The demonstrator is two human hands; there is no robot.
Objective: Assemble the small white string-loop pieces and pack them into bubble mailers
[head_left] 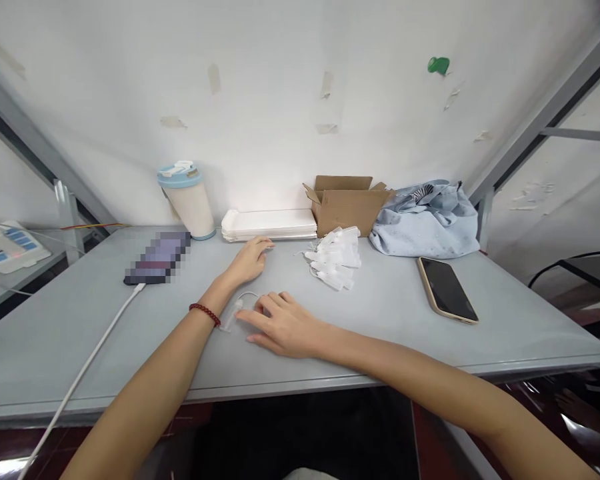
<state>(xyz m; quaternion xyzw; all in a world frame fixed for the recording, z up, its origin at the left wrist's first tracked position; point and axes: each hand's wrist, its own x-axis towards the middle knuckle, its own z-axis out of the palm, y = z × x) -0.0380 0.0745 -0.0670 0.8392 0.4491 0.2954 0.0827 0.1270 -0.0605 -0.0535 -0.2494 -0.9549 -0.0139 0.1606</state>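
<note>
No lettering, label, brand, number or sign can be read here. The screen of the phone on the white cable (157, 259) is blurred into coarse blocks, and any marks on the white device (20, 250) at the far left are too small to tell

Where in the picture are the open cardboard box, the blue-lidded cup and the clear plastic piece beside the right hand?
Open cardboard box (347, 212): head view, on its front panel.
Blue-lidded cup (191, 207): head view, on its pale body.
Clear plastic piece (231, 317): head view, on its exposed body.
</note>
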